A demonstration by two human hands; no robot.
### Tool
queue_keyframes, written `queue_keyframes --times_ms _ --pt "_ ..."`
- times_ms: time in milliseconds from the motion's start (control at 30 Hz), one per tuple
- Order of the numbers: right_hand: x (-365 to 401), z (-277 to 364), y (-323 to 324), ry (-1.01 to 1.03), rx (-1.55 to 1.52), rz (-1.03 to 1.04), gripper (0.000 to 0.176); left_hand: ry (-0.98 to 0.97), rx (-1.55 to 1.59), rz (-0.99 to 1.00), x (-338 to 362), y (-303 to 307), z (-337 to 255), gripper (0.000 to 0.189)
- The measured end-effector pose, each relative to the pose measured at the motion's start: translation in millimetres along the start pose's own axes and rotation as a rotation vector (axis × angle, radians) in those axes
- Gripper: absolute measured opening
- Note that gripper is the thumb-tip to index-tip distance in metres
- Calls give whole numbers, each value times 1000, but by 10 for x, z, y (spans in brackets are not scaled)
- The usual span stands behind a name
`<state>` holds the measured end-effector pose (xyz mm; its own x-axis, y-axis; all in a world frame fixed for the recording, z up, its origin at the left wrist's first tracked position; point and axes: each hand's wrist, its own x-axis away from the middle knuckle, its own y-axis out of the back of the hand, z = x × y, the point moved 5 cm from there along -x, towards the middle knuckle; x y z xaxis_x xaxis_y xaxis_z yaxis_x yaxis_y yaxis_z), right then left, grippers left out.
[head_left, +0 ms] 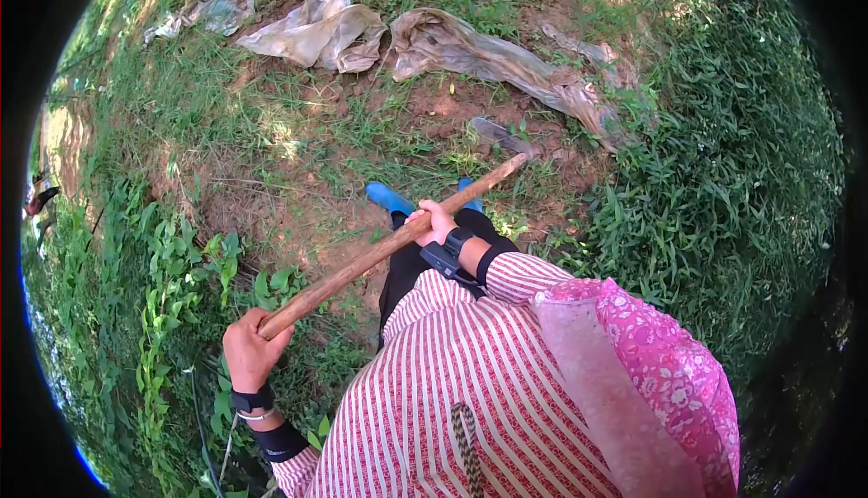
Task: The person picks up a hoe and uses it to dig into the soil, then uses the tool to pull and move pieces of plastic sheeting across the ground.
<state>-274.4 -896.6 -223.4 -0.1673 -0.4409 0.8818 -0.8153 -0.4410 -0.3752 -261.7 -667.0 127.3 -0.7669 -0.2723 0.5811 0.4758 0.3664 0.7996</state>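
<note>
A hoe slants across the front of my body, its long wooden handle rising from lower left to upper right. My left hand is wrapped round the butt end of the handle. Farther up, near my legs, my right hand grips the handle with closed fingers. At the far end, the grey metal blade is down at the soil among short grass.
Crumpled, dirty plastic sheeting lies across the ground ahead, with a paler piece beside it. My blue shoes stand on bare soil. Dense leafy plants crowd the right; vines grow at left.
</note>
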Motion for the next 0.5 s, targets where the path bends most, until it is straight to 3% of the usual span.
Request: queue_keyframes --times_ms 67,133,500 --pt "140 250 27 -34 120 -51 15 -92 -41 -113 108 -64 -270 26" --pt "111 391 155 -57 201 -136 20 -42 -38 -146 223 -72 -431 26" --pt "303 707 545 -141 464 -70 19 33 1 -280 809 -273 -782 22"
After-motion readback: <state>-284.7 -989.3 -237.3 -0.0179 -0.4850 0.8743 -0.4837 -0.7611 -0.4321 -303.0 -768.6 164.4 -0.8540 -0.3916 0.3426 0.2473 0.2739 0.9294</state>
